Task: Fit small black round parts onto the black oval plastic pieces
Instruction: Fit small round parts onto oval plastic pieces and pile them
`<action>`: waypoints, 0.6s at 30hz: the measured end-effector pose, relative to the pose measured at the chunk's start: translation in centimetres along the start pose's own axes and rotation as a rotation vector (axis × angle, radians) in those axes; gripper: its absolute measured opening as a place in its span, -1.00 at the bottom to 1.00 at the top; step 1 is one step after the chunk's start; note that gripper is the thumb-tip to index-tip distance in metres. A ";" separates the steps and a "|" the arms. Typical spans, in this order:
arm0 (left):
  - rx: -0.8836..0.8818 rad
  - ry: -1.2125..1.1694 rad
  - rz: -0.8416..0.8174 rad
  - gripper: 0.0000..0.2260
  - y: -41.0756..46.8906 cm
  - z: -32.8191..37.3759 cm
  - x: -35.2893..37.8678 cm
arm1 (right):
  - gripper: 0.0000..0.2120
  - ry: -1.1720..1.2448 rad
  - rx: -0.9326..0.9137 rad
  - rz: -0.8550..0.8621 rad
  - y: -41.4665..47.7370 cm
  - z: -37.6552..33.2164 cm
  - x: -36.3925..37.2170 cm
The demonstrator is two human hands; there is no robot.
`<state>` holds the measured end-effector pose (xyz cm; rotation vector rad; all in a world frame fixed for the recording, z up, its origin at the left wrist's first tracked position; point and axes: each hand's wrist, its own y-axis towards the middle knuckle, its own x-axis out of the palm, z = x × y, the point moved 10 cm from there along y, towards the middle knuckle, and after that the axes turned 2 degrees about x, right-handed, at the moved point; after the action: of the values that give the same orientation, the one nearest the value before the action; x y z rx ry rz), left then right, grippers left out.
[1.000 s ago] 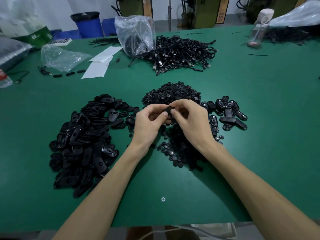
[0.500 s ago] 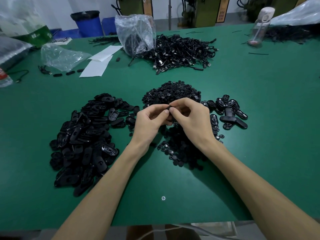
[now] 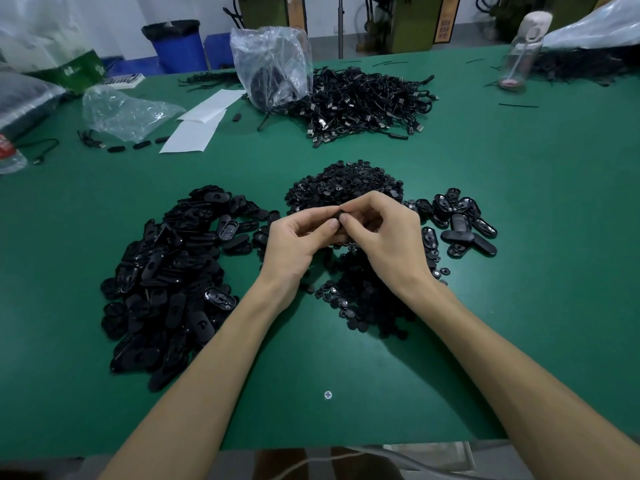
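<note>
Where hands (image 3: 294, 244) (image 3: 388, 237) meet, oval piece (image 3: 341, 214) (pinched, half-hidden)

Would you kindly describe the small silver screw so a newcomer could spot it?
Look at the green table, near its front edge between the two forearms. The screw sits alone there: a silver cross-head dot, unlike the black parts.

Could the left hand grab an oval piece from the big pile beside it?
Probably, nothing stands between the left hand and the oval pile, but it now pinches a black part.
</note>
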<state>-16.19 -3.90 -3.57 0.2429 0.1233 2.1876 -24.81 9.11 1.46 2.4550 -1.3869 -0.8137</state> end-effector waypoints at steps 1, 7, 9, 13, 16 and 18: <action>0.003 -0.007 -0.009 -0.79 0.0 0.0 0.0 | -0.93 0.002 -0.001 0.000 0.0 0.0 0.0; -0.001 -0.038 -0.022 -0.77 0.0 0.1 0.2 | -0.92 0.012 -0.013 0.000 0.0 -0.1 0.0; -0.001 -0.042 -0.037 -0.77 0.0 0.1 0.4 | -0.93 0.004 -0.017 0.000 0.0 -0.1 0.0; -0.003 -0.046 -0.026 -0.79 0.0 0.1 0.4 | -0.94 -0.026 -0.031 0.005 -0.1 -0.3 0.0; 0.005 -0.013 0.018 -0.80 -0.1 0.1 0.3 | -0.92 -0.045 -0.039 -0.001 -0.2 -0.5 0.2; 0.013 0.008 0.024 -0.79 -0.1 0.2 0.4 | -0.92 -0.057 -0.043 -0.006 -0.3 -0.6 0.3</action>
<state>-16.27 -3.55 -3.32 0.2449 0.1400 2.2125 -24.18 8.94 1.69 2.4226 -1.3677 -0.9123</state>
